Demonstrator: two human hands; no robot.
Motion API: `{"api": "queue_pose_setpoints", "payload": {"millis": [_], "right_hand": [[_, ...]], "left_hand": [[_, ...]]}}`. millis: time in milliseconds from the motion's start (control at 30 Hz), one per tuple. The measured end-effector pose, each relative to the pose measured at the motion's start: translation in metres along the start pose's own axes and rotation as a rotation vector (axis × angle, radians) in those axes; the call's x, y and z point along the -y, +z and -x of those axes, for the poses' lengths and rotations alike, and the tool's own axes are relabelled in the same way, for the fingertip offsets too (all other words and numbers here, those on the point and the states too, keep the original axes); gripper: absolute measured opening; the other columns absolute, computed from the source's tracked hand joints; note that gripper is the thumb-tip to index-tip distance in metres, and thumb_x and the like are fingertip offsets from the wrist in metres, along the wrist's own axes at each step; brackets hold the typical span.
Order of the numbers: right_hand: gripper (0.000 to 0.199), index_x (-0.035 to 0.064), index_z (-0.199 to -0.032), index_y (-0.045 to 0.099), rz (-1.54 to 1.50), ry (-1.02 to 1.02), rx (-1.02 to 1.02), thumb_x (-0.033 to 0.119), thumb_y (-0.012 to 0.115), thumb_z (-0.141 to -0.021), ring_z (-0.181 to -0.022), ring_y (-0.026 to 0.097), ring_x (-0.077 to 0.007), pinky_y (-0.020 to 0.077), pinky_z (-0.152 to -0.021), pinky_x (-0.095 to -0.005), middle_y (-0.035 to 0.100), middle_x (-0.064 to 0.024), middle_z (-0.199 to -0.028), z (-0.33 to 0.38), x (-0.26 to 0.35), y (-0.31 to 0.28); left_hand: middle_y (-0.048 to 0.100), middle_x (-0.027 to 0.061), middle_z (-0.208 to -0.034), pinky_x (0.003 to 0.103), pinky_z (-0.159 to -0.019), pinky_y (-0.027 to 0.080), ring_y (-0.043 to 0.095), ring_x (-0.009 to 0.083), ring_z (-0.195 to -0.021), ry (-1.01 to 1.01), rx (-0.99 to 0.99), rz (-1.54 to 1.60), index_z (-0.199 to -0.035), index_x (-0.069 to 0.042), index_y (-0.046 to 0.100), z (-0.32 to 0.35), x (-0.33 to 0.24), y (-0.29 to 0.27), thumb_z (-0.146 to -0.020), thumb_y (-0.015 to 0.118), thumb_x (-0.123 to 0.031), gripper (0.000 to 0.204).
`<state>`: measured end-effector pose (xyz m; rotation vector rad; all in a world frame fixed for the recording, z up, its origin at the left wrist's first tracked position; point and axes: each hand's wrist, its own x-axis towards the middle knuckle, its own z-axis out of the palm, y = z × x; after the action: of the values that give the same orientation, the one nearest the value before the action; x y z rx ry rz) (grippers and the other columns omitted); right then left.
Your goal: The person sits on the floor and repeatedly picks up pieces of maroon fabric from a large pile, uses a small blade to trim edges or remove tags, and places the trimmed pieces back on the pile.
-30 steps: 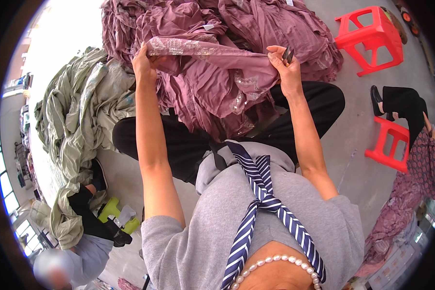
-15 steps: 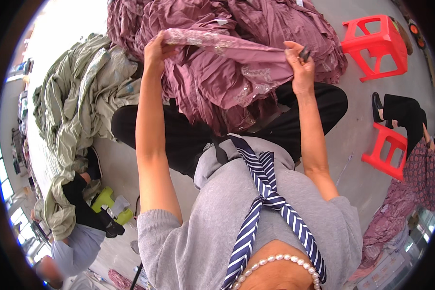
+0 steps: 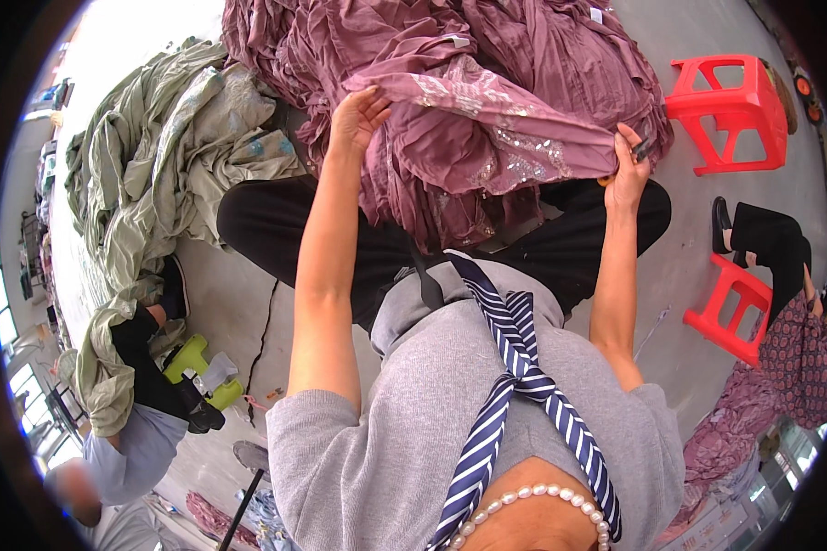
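I hold a mauve garment stretched between both hands over my lap; it has a band of shiny sequin trim. My left hand grips its upper left edge. My right hand pinches the right end and also holds a small dark tool. Behind it lies a large heap of the same mauve cloth. My black trousers show under the garment.
A pile of pale green cloth lies on the floor at the left. A red plastic stool stands at the upper right, another red stool lower right beside a seated person. Another person sits at lower left.
I have lifted the garment and turned it, my left hand moving right and up. The clear plastic wrap seen earlier is gone from view; the sequin band now faces me.
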<state>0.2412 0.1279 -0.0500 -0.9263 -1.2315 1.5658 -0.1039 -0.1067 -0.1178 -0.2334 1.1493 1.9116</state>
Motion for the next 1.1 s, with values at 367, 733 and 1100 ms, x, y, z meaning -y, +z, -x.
{"api": "queue_pose_setpoints", "payload": {"millis": [367, 733, 1100], "right_hand": [[0.031, 0.0076, -0.1, 0.06, 0.879, -0.333, 0.331, 0.011, 0.07, -0.071, -0.075, 0.061, -0.0201, 0.0485, -0.067, -0.0299, 0.061, -0.0068, -0.093, 0.057, 0.0, 0.071], [0.024, 0.0009, -0.092, 0.06, 0.761, -0.29, 0.523, -0.005, 0.064, -0.069, -0.066, 0.058, -0.0121, 0.0455, -0.06, -0.024, 0.061, -0.0074, -0.077, 0.077, -0.03, 0.089], [0.02, 0.0012, -0.088, 0.059, 0.814, -0.119, 0.385, -0.005, 0.064, -0.069, -0.058, 0.051, -0.0108, 0.0417, -0.055, -0.0238, 0.058, -0.0066, -0.069, 0.086, -0.021, 0.026]], "left_hand": [[0.06, 0.0122, -0.097, 0.037, -0.079, 0.055, 0.062, 0.0212, -0.09, 0.009, 0.19, -0.033, -0.105, -0.002, 0.045, 0.09, 0.054, 0.052, -0.078, 0.059, 0.006, 0.031], [0.06, 0.0124, -0.1, 0.044, -0.089, 0.048, 0.06, 0.0294, -0.094, -0.185, 0.216, 0.187, -0.104, -0.005, 0.044, 0.109, 0.083, 0.05, -0.084, 0.055, -0.008, 0.023], [0.063, 0.01, -0.097, 0.05, -0.091, 0.043, 0.058, 0.0269, -0.097, -0.209, 0.125, 0.304, -0.093, -0.005, 0.054, 0.066, 0.117, 0.038, -0.087, 0.048, -0.017, 0.015]]}}
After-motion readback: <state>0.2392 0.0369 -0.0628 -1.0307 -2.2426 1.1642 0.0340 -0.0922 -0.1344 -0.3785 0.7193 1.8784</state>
